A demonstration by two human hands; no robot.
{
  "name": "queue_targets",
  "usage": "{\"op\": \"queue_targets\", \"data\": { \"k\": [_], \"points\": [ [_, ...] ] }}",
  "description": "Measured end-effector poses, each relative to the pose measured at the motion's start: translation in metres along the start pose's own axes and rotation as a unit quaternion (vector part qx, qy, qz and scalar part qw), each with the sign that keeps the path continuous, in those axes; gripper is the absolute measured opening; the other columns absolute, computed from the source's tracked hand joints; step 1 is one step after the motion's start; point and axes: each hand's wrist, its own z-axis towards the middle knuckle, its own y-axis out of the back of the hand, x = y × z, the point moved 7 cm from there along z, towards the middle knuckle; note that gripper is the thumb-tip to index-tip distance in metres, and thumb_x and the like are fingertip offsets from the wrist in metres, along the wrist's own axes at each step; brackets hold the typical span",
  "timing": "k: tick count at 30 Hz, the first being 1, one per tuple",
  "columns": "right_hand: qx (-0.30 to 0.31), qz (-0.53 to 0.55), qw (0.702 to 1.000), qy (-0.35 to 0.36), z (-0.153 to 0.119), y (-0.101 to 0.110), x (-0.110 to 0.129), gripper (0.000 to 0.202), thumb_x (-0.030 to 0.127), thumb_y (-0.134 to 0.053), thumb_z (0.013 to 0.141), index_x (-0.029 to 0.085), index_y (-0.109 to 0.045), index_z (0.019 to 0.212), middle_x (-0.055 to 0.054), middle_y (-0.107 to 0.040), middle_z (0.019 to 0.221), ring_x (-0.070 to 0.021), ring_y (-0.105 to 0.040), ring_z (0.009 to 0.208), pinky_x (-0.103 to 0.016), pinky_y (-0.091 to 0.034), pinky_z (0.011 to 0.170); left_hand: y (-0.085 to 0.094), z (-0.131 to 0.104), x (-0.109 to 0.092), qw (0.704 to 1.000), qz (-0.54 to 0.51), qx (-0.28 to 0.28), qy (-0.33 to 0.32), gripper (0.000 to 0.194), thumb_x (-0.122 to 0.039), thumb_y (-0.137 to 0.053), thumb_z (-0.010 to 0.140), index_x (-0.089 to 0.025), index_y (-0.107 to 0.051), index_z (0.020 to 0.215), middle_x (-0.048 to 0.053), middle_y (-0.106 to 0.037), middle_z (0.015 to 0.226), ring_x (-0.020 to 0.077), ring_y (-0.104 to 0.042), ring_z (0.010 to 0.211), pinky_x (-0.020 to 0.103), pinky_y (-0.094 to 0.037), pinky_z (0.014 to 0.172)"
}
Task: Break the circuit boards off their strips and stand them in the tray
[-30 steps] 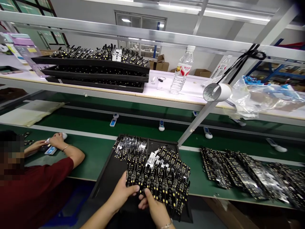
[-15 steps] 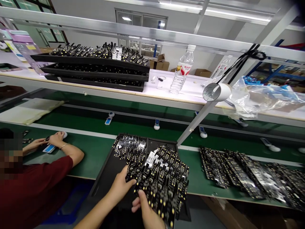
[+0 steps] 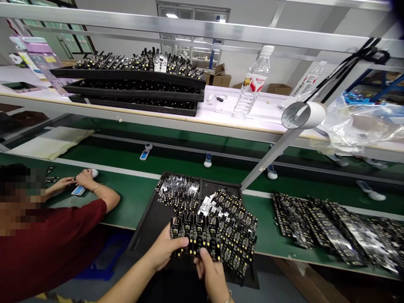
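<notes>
My left hand [image 3: 167, 248] grips the left side of a circuit board panel [image 3: 197, 237], thumb on top. My right hand [image 3: 212, 269] pinches the panel's lower edge. The panel is dark with yellow spots and is held above the front of a black tray [image 3: 143, 225]. Behind and to the right of it, overlapping circuit boards [image 3: 235, 214] lie in the tray's right part. Another pile of boards [image 3: 179, 189] rests at the tray's back left.
Several board panels [image 3: 334, 231] lie on the green bench at right. A person in a dark red shirt [image 3: 69, 227] works at left. A slanted metal post [image 3: 271, 155] rises behind the tray. Stacked trays [image 3: 135, 90] and a bottle [image 3: 252, 84] stand on the shelf.
The panel between my hands is now lifted apart from the boards at right and turned flatter. My right hand has moved up and right, and the view has shifted slightly.
</notes>
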Motion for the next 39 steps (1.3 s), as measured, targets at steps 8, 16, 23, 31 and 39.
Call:
{"op": "queue_targets", "data": {
  "k": [8,16,23,31,39],
  "points": [
    [-0.008,-0.188,0.976,0.110,0.003,-0.005,0.031,0.047,0.054,-0.040,0.090,0.017,-0.065,0.075,-0.012,-0.066,0.071,-0.0225,-0.062,0.068,-0.032,-0.047,0.068,0.020,0.003,0.025,0.992,0.097,-0.082,-0.016,0.067,-0.016,-0.078,0.059,-0.022,-0.046,0.118,-0.002,-0.064,0.076,0.0164,-0.058,0.063,0.028,-0.046,0.059],
    [0.052,-0.079,0.992,0.083,0.021,-0.014,0.023,0.049,0.059,-0.049,0.083,0.016,-0.066,0.067,-0.006,-0.066,0.063,-0.0194,-0.061,0.062,-0.028,-0.047,0.061,0.028,0.006,0.036,0.998,0.001,0.038,0.052,0.067,-0.018,-0.082,0.056,-0.022,-0.051,0.116,0.002,-0.067,0.091,0.0193,-0.062,0.077,0.034,-0.047,0.077],
    [0.098,-0.237,0.959,0.124,0.039,-0.023,0.022,0.052,0.044,-0.035,0.095,0.017,-0.062,0.059,-0.002,-0.061,0.056,-0.0126,-0.054,0.054,-0.024,-0.034,0.055,0.064,0.013,0.044,0.998,0.031,-0.051,0.030,0.055,-0.020,-0.080,0.059,-0.020,-0.052,0.106,-0.001,-0.064,0.079,0.0150,-0.059,0.067,0.025,-0.044,0.059],
    [0.077,-0.453,0.885,0.076,0.090,-0.087,0.001,0.041,0.032,-0.039,0.093,0.015,-0.070,0.072,-0.012,-0.070,0.073,-0.0206,-0.065,0.068,-0.026,-0.039,0.062,0.143,0.041,0.023,0.913,0.323,-0.240,-0.062,0.052,-0.029,-0.076,0.060,-0.018,-0.053,0.105,0.006,-0.071,0.094,0.0263,-0.066,0.089,0.038,-0.050,0.082],
    [0.079,-0.489,0.868,0.021,0.171,-0.092,0.013,0.050,0.051,-0.040,0.090,0.013,-0.069,0.078,-0.015,-0.071,0.080,-0.0247,-0.067,0.078,-0.030,-0.044,0.066,0.208,0.123,-0.018,0.865,0.443,-0.236,-0.005,0.058,-0.041,-0.080,0.055,-0.013,-0.061,0.102,0.012,-0.073,0.099,0.0296,-0.067,0.092,0.034,-0.051,0.079]
  ]
}}
